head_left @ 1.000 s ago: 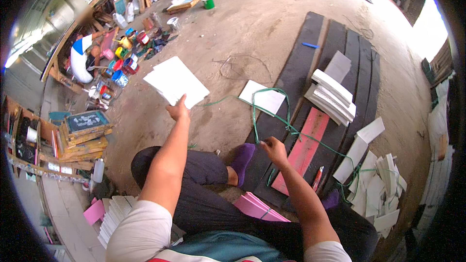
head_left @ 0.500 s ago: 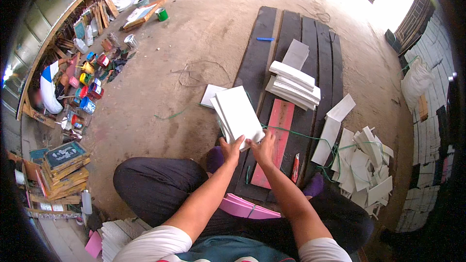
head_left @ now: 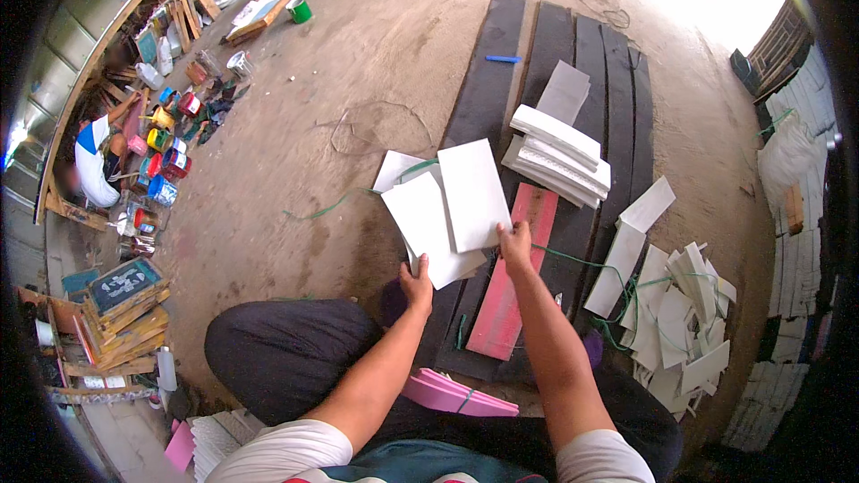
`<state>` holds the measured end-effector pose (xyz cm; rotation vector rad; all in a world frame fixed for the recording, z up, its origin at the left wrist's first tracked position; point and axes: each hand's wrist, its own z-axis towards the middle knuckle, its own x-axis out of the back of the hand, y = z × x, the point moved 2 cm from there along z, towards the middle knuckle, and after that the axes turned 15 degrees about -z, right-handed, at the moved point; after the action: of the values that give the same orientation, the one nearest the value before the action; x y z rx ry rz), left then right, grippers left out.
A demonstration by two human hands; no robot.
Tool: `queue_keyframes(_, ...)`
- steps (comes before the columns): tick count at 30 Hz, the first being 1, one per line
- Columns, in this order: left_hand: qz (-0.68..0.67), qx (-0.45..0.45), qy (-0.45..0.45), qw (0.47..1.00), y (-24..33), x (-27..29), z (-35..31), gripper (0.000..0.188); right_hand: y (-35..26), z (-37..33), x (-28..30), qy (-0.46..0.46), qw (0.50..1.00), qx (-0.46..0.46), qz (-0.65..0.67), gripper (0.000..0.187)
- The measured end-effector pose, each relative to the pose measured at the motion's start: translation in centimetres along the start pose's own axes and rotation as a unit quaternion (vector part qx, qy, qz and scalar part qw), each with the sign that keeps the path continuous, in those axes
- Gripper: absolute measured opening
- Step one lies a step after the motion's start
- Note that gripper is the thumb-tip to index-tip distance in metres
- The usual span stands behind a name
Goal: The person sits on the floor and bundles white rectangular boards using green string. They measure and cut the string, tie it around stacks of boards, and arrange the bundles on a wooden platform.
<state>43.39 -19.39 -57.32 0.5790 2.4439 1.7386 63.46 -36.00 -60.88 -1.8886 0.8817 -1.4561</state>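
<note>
My left hand (head_left: 416,283) is closed on the near edge of a few white rectangular sheets (head_left: 424,219), fanned slightly apart. My right hand (head_left: 515,246) grips the lower right corner of one white sheet (head_left: 474,192), which overlaps the others on the right. Behind them another white sheet (head_left: 394,167) lies on the ground with green string (head_left: 335,206) by it. Right of my right hand, a red-pink board (head_left: 510,304) rests on dark planks (head_left: 501,63). Beyond it sits a stack of white foam-like pieces (head_left: 559,156).
White offcuts (head_left: 680,313) tangled with green string are heaped at the right. Pink sheets (head_left: 461,394) lie by my lap. A blue tool (head_left: 503,59) is on the far planks. Paint cans (head_left: 161,192) and a crouching person (head_left: 94,165) are at the left.
The single stack between my hands has parted. My right hand has drawn one sheet up and to the right, while the left has kept the others and moved slightly left.
</note>
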Motion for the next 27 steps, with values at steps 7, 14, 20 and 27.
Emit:
queue_keyframes(7,-0.023,-0.016,0.042,0.999,-0.9,1.7,-0.7,0.069,-6.9,7.3,0.5,0.044,0.995,0.008,0.090,0.045)
queue_keyframes(14,0.031,-0.064,-0.062,0.996,2.3,0.9,-4.1,0.058,-7.9,-6.6,3.4,-0.167,0.975,0.078,-0.127,0.082)
queue_keyframes(20,0.051,-0.129,-0.151,0.979,-0.2,-0.9,-7.2,0.055,-3.8,-12.9,6.4,-0.006,0.995,0.024,-0.096,0.071)
queue_keyframes(27,0.057,-0.127,-0.090,0.986,-0.8,-0.8,-6.4,0.046,0.3,-9.0,10.3,0.143,0.987,-0.040,-0.057,0.063)
